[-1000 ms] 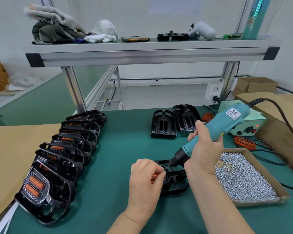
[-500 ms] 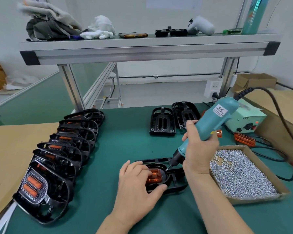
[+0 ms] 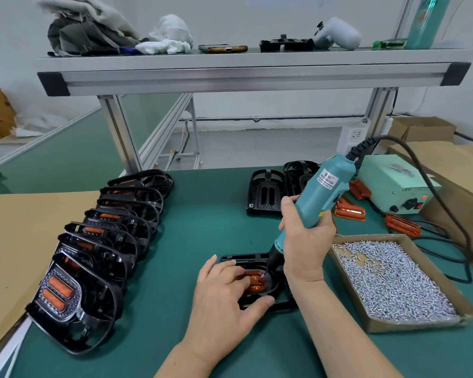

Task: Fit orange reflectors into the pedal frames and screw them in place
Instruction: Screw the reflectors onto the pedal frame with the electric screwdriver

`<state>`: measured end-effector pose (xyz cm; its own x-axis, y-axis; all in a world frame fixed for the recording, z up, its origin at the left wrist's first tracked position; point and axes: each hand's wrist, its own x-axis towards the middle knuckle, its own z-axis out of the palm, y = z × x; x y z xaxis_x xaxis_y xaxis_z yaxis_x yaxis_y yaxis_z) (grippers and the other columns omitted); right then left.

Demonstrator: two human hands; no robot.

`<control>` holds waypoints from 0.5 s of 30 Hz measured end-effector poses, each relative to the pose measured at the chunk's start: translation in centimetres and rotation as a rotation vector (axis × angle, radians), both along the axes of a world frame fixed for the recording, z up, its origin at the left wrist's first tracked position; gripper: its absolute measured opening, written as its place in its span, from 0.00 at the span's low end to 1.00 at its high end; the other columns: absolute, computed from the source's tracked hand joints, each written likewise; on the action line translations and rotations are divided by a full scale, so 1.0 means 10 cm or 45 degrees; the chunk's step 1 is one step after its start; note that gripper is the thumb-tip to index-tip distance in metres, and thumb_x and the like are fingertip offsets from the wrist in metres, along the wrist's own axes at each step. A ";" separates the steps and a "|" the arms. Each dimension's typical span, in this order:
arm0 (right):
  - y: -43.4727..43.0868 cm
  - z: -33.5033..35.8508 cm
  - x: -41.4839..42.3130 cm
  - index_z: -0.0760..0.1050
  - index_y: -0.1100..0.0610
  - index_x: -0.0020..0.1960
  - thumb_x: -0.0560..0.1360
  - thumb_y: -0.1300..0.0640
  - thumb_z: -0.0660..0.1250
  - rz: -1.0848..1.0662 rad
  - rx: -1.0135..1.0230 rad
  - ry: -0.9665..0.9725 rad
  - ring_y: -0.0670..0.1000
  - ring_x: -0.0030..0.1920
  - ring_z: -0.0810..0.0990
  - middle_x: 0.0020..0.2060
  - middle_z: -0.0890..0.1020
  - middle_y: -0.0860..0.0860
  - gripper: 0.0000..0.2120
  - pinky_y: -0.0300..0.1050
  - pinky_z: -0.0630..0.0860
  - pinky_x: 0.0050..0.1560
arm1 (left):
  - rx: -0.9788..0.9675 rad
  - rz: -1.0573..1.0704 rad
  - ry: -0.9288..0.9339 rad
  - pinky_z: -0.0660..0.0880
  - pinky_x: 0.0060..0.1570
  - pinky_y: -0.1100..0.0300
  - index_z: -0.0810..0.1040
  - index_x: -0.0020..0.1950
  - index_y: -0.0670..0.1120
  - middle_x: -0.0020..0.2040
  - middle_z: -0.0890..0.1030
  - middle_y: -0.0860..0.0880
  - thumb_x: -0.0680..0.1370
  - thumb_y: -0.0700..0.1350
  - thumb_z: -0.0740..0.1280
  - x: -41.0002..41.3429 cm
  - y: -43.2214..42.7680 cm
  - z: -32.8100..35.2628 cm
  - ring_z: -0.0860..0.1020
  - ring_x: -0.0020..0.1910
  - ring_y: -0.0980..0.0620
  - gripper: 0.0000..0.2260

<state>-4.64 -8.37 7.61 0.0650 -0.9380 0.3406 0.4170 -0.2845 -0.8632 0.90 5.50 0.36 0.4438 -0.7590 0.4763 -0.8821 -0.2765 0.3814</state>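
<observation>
We log: screwdriver [image 3: 320,192] steeper than before, right hand [image 3: 304,242] grasping it, bit on reflector [image 3: 255,281] in pedal frame [image 3: 243,258] (lower centre). Flat left hand [image 3: 224,302], fingers released, presses the frame. Bare mat [image 3: 208,214] above; screw tray [image 3: 410,326] crowds right.

Glossy black plastic pedal frames [image 3: 112,233], clear orange plastic reflectors [image 3: 349,211], shiny metal screws [image 3: 393,279] in a cardboard tray [image 3: 410,324], matt green counter [image 3: 208,214]

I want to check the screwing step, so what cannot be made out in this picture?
Head view:
The electric screwdriver tip: too small to tell what it touches.
The orange reflector and pedal frame: left part hidden under the left hand.
The screwdriver's grip: covered by the right hand.
The rear pedals in the left row: hidden behind the front ones.
</observation>
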 end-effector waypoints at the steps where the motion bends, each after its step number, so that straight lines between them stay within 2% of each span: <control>1: 0.00 0.00 0.00 0.77 0.42 0.39 0.68 0.50 0.74 0.005 -0.005 0.005 0.47 0.29 0.74 0.30 0.77 0.49 0.06 0.36 0.73 0.31 | 0.003 0.002 0.000 0.66 0.70 0.44 0.87 0.45 0.52 0.47 0.83 0.57 0.71 0.68 0.66 0.00 0.00 0.00 0.80 0.57 0.54 0.21; 10: 0.02 -0.03 0.02 0.77 0.44 0.40 0.69 0.49 0.74 0.017 -0.032 0.047 0.49 0.30 0.75 0.31 0.77 0.51 0.06 0.39 0.73 0.33 | -0.002 0.006 -0.007 0.67 0.70 0.42 0.88 0.45 0.51 0.48 0.83 0.57 0.71 0.68 0.66 0.02 -0.01 -0.03 0.80 0.57 0.54 0.22; 15: 0.05 -0.06 0.05 0.77 0.46 0.41 0.70 0.49 0.74 0.017 -0.113 0.099 0.51 0.31 0.76 0.31 0.79 0.47 0.06 0.44 0.74 0.34 | -0.023 0.021 -0.019 0.66 0.70 0.41 0.88 0.45 0.50 0.48 0.83 0.57 0.70 0.69 0.66 0.03 -0.03 -0.08 0.80 0.57 0.53 0.24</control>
<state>-4.13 -7.83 7.06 0.1069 -0.9031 0.4160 0.3543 -0.3563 -0.8646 1.24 5.25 -0.43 0.4492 -0.7427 0.4966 -0.8830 -0.2845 0.3733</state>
